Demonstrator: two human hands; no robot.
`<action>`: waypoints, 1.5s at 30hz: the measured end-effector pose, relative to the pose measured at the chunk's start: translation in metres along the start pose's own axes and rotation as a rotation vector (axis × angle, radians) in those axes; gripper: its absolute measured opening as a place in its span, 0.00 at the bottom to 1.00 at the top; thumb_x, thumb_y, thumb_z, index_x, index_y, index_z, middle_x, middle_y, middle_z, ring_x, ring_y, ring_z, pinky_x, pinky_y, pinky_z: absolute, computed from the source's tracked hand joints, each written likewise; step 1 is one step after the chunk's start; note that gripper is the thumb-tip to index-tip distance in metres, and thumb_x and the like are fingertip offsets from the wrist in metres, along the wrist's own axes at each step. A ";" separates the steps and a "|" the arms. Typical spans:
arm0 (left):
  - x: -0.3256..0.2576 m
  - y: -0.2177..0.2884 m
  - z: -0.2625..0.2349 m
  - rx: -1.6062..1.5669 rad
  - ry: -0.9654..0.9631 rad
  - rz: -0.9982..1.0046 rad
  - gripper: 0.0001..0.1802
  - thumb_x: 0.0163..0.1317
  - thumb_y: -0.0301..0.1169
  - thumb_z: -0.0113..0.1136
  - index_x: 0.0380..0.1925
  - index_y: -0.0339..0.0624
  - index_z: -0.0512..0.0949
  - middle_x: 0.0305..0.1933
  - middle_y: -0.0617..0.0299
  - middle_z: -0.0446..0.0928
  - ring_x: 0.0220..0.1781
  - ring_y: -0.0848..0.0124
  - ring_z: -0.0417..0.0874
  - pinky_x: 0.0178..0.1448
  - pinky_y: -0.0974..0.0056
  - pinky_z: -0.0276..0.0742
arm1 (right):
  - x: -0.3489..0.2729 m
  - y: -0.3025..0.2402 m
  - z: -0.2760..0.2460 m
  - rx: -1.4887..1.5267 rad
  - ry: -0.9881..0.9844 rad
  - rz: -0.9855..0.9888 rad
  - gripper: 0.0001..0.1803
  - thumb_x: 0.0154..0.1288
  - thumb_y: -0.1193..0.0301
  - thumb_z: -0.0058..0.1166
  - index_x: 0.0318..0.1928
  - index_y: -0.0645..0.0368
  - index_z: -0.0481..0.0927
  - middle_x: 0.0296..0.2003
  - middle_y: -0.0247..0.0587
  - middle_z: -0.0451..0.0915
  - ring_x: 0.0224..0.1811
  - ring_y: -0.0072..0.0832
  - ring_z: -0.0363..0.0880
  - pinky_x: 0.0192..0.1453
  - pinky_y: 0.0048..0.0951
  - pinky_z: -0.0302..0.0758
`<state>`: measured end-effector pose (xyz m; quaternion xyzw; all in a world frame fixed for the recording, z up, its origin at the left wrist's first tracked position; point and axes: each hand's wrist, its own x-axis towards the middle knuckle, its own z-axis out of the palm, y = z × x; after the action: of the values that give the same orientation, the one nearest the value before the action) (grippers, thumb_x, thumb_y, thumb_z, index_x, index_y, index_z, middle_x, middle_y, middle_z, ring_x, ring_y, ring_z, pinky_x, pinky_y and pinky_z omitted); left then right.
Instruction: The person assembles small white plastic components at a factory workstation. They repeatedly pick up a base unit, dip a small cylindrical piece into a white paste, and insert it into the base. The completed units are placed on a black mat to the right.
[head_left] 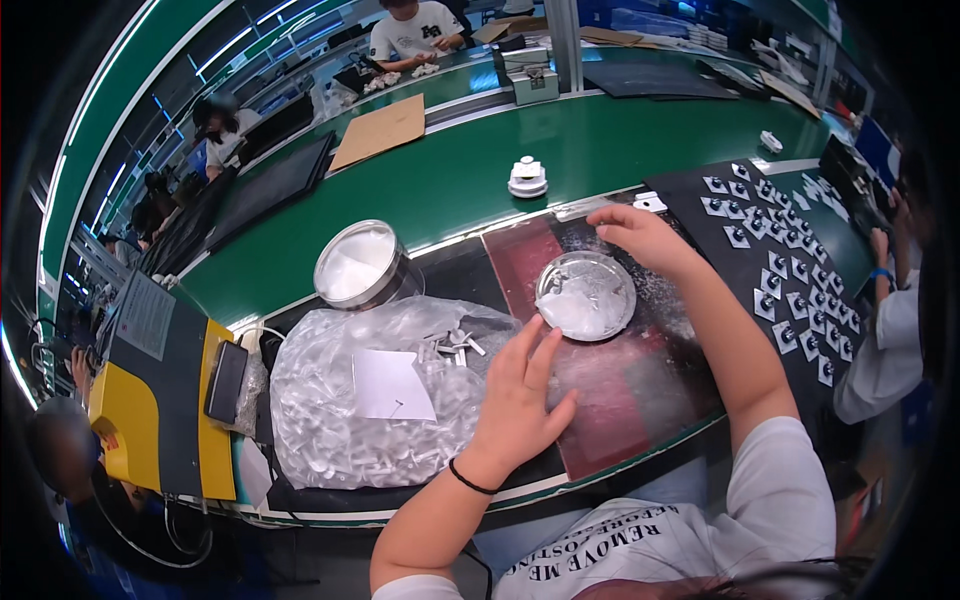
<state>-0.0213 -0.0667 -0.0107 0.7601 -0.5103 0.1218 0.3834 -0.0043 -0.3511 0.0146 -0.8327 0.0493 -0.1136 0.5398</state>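
My left hand (522,400), a black band at its wrist, reaches up with fingers spread and nothing visible in it. Its fingertips are at the lower left rim of a round shallow metal lid (612,300), which holds a smear of white paste or powder (570,310). Beyond the lid's upper right side, my right hand (645,238) hovers, fingers stretched leftward, with nothing visible in it. The lid lies on a dark red mat (600,410) dusted with white. Left of my left hand sits a clear plastic bag (310,400) of small white parts, a paper slip (393,385) on top.
An open metal tin (405,278) of white material stands behind the bag. At left is a yellow and grey machine (150,390) with a phone (226,382). Several small white pieces (795,305) cover a black mat at right. A white part (528,180) stands on the green conveyor (450,185). Co-workers sit around.
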 end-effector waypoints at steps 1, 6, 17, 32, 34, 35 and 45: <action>0.001 0.000 -0.001 0.007 0.006 -0.002 0.40 0.46 0.32 0.65 0.62 0.41 0.61 0.65 0.46 0.58 0.62 0.48 0.63 0.63 0.51 0.60 | -0.008 -0.001 0.000 -0.023 0.019 0.004 0.17 0.64 0.70 0.52 0.51 0.63 0.75 0.45 0.36 0.77 0.47 0.21 0.74 0.51 0.24 0.71; 0.002 0.001 -0.005 0.029 -0.041 -0.025 0.40 0.46 0.32 0.67 0.61 0.40 0.61 0.65 0.44 0.57 0.65 0.49 0.61 0.66 0.52 0.59 | -0.044 -0.032 0.000 0.489 -0.038 0.111 0.16 0.65 0.71 0.49 0.52 0.62 0.73 0.44 0.39 0.78 0.41 0.21 0.76 0.45 0.22 0.73; 0.007 0.003 -0.014 0.041 -0.018 -0.059 0.26 0.47 0.29 0.64 0.49 0.39 0.73 0.55 0.50 0.70 0.55 0.52 0.71 0.59 0.54 0.64 | -0.088 -0.045 0.025 1.373 -0.381 -0.022 0.09 0.68 0.76 0.43 0.47 0.56 0.72 0.37 0.36 0.77 0.31 0.21 0.74 0.37 0.24 0.70; 0.010 -0.010 -0.018 0.097 -0.013 -0.109 0.17 0.49 0.27 0.63 0.41 0.39 0.76 0.46 0.53 0.77 0.48 0.54 0.75 0.54 0.55 0.67 | -0.098 -0.042 0.015 1.564 -0.331 -0.109 0.12 0.70 0.73 0.39 0.51 0.53 0.72 0.35 0.36 0.78 0.31 0.25 0.74 0.38 0.28 0.69; 0.010 -0.010 -0.017 0.096 -0.016 -0.111 0.17 0.49 0.27 0.63 0.41 0.39 0.76 0.46 0.53 0.77 0.48 0.54 0.75 0.54 0.55 0.67 | -0.097 -0.040 0.016 1.622 -0.347 -0.159 0.13 0.70 0.73 0.39 0.51 0.51 0.72 0.33 0.35 0.77 0.31 0.25 0.73 0.37 0.29 0.68; 0.010 -0.010 -0.017 0.093 -0.014 -0.114 0.17 0.49 0.27 0.63 0.41 0.39 0.77 0.45 0.53 0.77 0.48 0.54 0.75 0.54 0.55 0.67 | -0.097 -0.040 0.016 1.636 -0.351 -0.171 0.13 0.70 0.73 0.38 0.51 0.51 0.72 0.33 0.35 0.77 0.31 0.25 0.72 0.37 0.29 0.68; 0.011 -0.006 -0.018 0.089 -0.010 -0.099 0.16 0.48 0.27 0.63 0.40 0.38 0.77 0.45 0.53 0.77 0.47 0.55 0.75 0.53 0.56 0.69 | -0.099 -0.041 0.016 1.665 -0.334 -0.224 0.14 0.68 0.74 0.37 0.49 0.49 0.73 0.29 0.33 0.74 0.28 0.23 0.68 0.35 0.27 0.66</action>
<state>-0.0078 -0.0606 0.0051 0.8013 -0.4680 0.1216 0.3522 -0.0976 -0.2994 0.0326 -0.1708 -0.2130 -0.0414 0.9611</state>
